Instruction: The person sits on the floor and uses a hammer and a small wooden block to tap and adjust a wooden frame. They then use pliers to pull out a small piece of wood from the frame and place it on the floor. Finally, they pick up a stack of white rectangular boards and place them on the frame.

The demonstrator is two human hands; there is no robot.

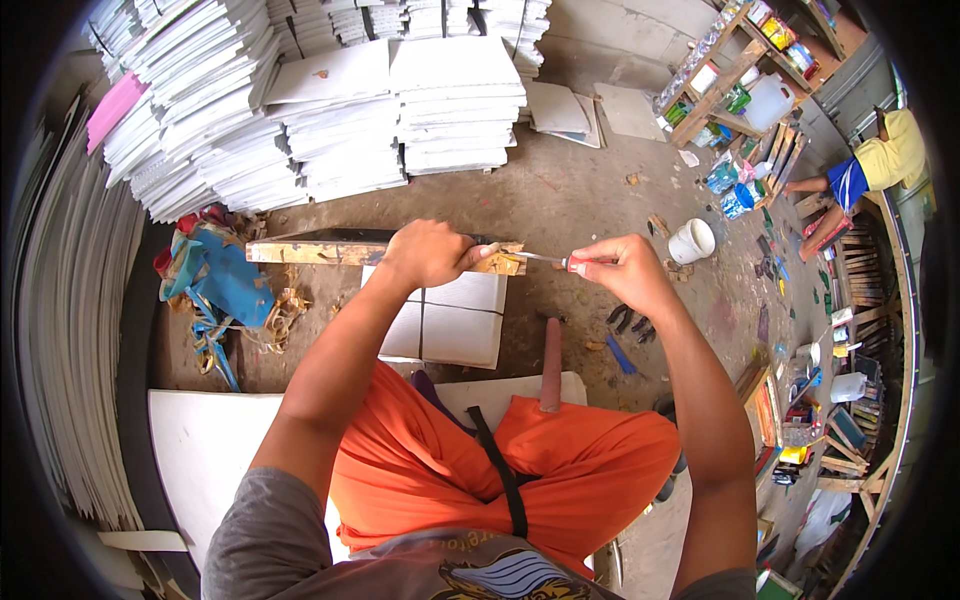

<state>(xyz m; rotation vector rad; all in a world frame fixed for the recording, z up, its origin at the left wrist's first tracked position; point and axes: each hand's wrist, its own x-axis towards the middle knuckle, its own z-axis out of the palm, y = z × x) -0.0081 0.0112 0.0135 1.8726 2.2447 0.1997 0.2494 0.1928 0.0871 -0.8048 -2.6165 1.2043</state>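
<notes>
A worn wooden bar [330, 253] lies crosswise in front of me, over a strapped white stack of sheets [450, 325]. My left hand [432, 253] is closed around the bar near its right end, thumb pointing along it. My right hand [622, 268] pinches the red handle of a thin metal tool, which looks like a screwdriver [543, 258]. Its shaft points left and meets the bar's yellowish, splintered end [508, 263]; whether the tip is in the wood I cannot tell. A hammer with a pinkish handle [551, 370] lies by my orange-trousered knees.
Pliers [620, 318] and a blue-handled tool [620, 355] lie on the floor. A white bucket [691, 241] stands to the right. Tall stacks of white sheets [455, 90] rise ahead, with blue scraps [228, 275] at left. Another person [890, 150] is near the shelves [720, 70].
</notes>
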